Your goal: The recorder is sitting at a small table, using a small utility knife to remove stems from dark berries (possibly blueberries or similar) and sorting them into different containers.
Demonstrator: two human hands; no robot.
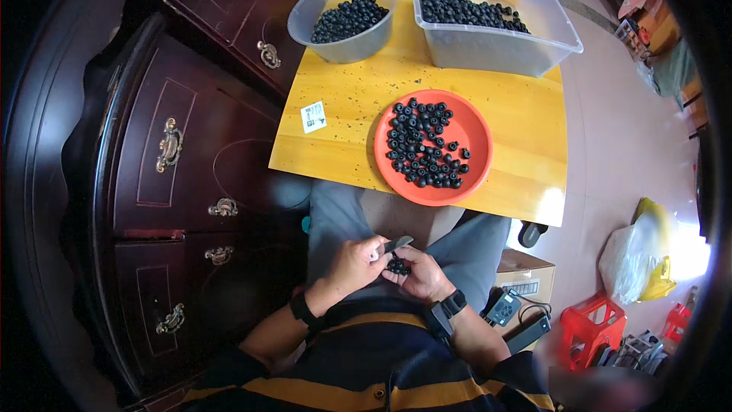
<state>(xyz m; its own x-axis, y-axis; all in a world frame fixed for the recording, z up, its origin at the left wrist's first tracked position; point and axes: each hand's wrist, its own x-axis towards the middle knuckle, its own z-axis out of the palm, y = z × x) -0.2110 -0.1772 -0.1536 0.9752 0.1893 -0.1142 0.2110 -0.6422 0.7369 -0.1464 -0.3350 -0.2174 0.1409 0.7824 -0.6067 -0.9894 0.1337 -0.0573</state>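
Observation:
Above my lap, my left hand (354, 265) is closed around what looks like a small knife (398, 244), its short dark blade pointing toward the right hand. My right hand (424, 276) is cupped, with fingers curled around several small black round parts (397, 265). Both hands nearly touch, and the blade lies just above these parts. Beyond them, on the yellow table, a round orange-red plate (477, 126) carries many loose black round parts with holes (421, 149).
A round clear tub (343, 49) and a rectangular clear bin (488, 49), both with black parts, stand on the yellow table (335, 149). Dark wooden drawers (171, 145) rise close on the left. To the right are a cardboard box (526, 271), a red stool (591, 328) and plastic bags (629, 263).

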